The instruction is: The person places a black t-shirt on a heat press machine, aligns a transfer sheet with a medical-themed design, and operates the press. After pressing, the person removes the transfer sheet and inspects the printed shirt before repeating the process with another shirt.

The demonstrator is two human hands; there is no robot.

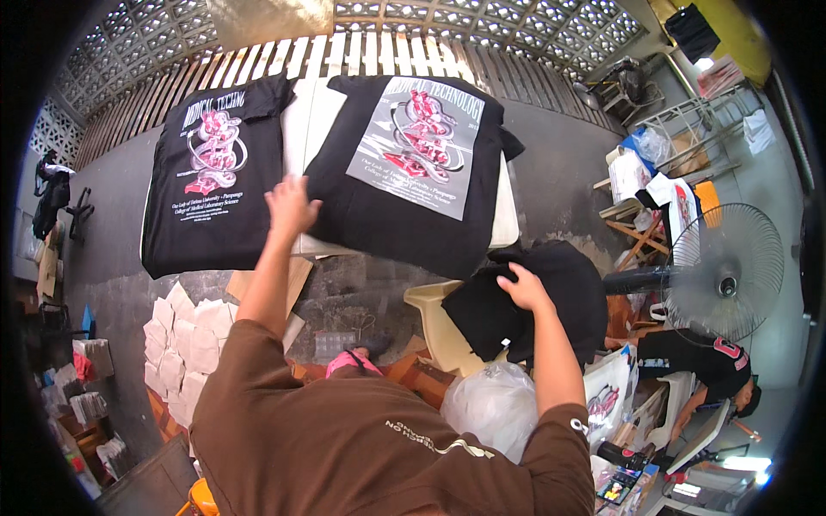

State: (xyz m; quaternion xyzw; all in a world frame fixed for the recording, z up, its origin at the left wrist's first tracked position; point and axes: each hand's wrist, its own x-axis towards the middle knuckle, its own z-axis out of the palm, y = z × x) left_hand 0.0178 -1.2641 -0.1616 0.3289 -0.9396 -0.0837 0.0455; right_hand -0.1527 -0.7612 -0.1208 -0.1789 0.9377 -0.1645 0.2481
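Left hand [290,206] rests spread, fingers open, on the printed black shirt [404,172]; right hand [523,288] presses flat on the black garment pile [559,297]; second printed shirt [211,176] lies beside.

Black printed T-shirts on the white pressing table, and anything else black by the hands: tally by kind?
Black cotton T-shirts with red-and-white print, laid flat: 2
Pile of folded black garments on the cream plastic chair: 1
Total: 3

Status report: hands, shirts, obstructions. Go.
Left hand flat on edge of printed black shirt. Right hand on black shirt pile. Second printed shirt beside. Nothing between them.
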